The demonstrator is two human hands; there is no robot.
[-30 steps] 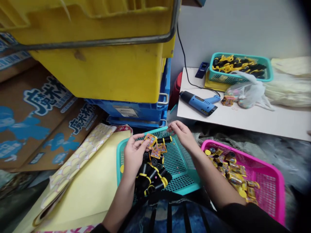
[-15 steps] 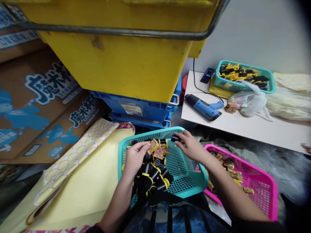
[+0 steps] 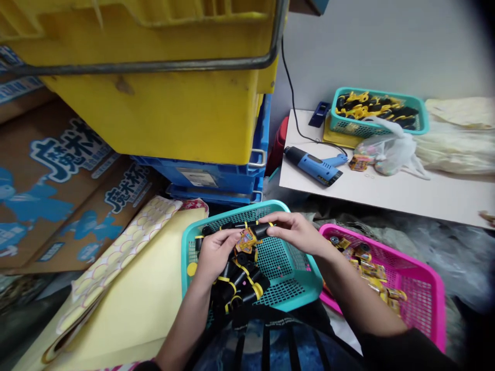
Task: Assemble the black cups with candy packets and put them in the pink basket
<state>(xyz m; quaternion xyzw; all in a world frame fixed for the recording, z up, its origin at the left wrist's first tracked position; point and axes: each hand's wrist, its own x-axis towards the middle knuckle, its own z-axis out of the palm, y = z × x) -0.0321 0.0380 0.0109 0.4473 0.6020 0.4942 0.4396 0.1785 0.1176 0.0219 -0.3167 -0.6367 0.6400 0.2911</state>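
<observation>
A teal basket (image 3: 286, 281) rests on my lap and holds several black tubes with yellow bands (image 3: 240, 283). My left hand (image 3: 214, 252) is closed on a small orange printed sticker (image 3: 246, 239) above the tubes. Beside it, my right hand (image 3: 297, 232) grips one black tube (image 3: 260, 229) by its end and holds it against the sticker. Both hands meet over the basket's middle.
A pink basket (image 3: 421, 288) with wrapped tubes sits to the right. A white table (image 3: 386, 190) carries a blue heat gun (image 3: 313, 165), a plastic bag (image 3: 389, 149) and another teal basket (image 3: 381, 111). Yellow and blue crates (image 3: 174, 113), cardboard boxes and yellow sheets (image 3: 127, 304) fill the left.
My right hand picked a black tube from the far rim of the basket and brought it to the sticker in my left hand. The camera swung slightly.
</observation>
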